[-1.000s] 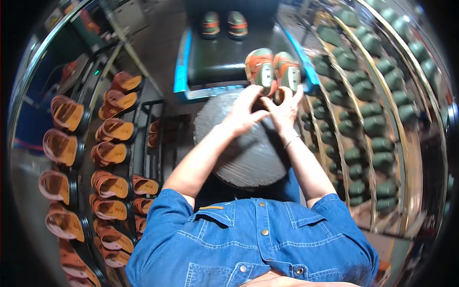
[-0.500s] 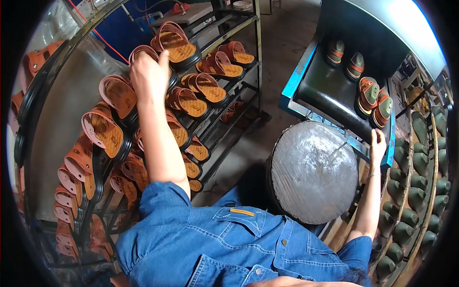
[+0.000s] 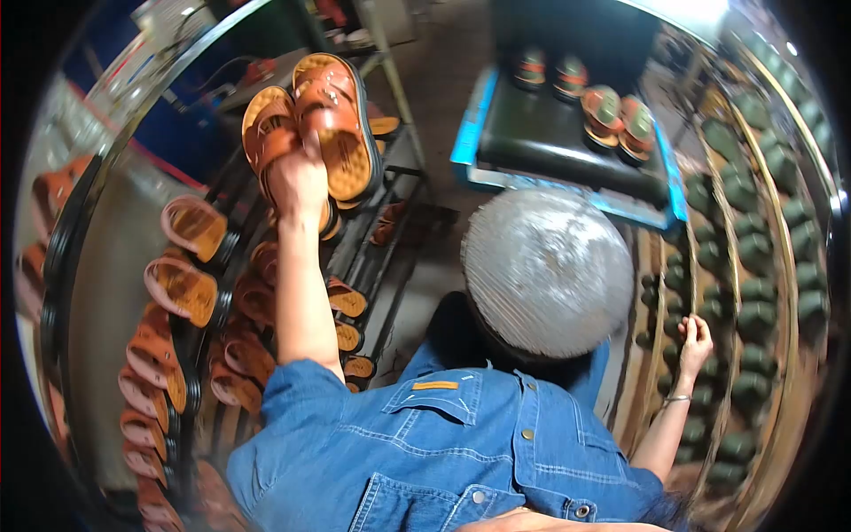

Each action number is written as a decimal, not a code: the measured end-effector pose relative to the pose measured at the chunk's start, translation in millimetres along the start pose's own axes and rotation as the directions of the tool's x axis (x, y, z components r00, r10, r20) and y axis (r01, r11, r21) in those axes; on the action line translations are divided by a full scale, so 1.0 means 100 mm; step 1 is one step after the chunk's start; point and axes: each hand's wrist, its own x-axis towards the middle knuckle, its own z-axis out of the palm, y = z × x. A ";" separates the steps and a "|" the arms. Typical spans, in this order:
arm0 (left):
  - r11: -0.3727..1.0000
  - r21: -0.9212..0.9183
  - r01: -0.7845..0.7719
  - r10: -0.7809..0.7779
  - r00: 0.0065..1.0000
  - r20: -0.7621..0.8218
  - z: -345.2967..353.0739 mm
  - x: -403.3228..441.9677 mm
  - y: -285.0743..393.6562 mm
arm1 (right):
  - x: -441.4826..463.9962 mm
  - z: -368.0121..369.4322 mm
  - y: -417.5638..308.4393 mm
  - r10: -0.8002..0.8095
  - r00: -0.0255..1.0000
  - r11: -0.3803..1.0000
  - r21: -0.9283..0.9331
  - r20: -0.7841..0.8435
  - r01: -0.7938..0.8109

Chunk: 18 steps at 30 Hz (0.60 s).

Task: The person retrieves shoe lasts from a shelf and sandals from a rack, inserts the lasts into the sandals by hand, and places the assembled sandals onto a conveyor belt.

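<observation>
**Left hand (image 3: 300, 184) gripped a pair of brown sandals (image 3: 330, 113) at the rack**

The pair lay at about eleven o'clock in the view, tilted so that the tan footbeds and buckled straps showed. The left hand, at ten o'clock, was closed on it, with the thumb against the strap of one sandal and the palm beside the other, so that a single grip took in both. Whether the soles touched the metal rack (image 3: 401, 106) behind them could not be told. More strapped sandals (image 3: 191, 288) stood in rows from eight to ten o'clock.

The right hand (image 3: 696, 339), between three and four o'clock, had its fingers loosely bent and apart, with nothing visible in it. It was nearest to the rows of green shoe lasts (image 3: 755, 319); contact with them could not be made out. At one o'clock lay a black conveyor belt (image 3: 523, 133), which bore two pairs of strapped lasts (image 3: 605, 115), and just below it, towards three o'clock, stood a bare round block (image 3: 550, 275).

The step in hand seemed to be taking hold of the pair at the rack. The next move appeared to call for a firm squeeze on both inner edges, lest one sandal slip, and for keeping the soles clear of the neighbouring rows; the right hand looked free to help.
</observation>
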 end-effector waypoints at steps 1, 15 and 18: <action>0.995 -0.047 -0.089 0.089 0.996 0.013 0.06 -0.23 0.17 | -0.21 -0.14 -0.14 0.041 0.998 0.999 -0.014 -0.047 -0.041; 0.792 -0.601 -0.108 0.461 0.752 0.472 0.91 -2.26 1.57 | -1.47 -1.12 -1.84 -0.689 0.422 0.715 -0.647 -0.589 0.265; 0.709 -0.704 -0.048 0.495 0.745 0.448 0.84 -2.39 1.67 | -1.34 -1.25 -1.79 -0.591 0.462 0.782 -0.611 -0.661 0.126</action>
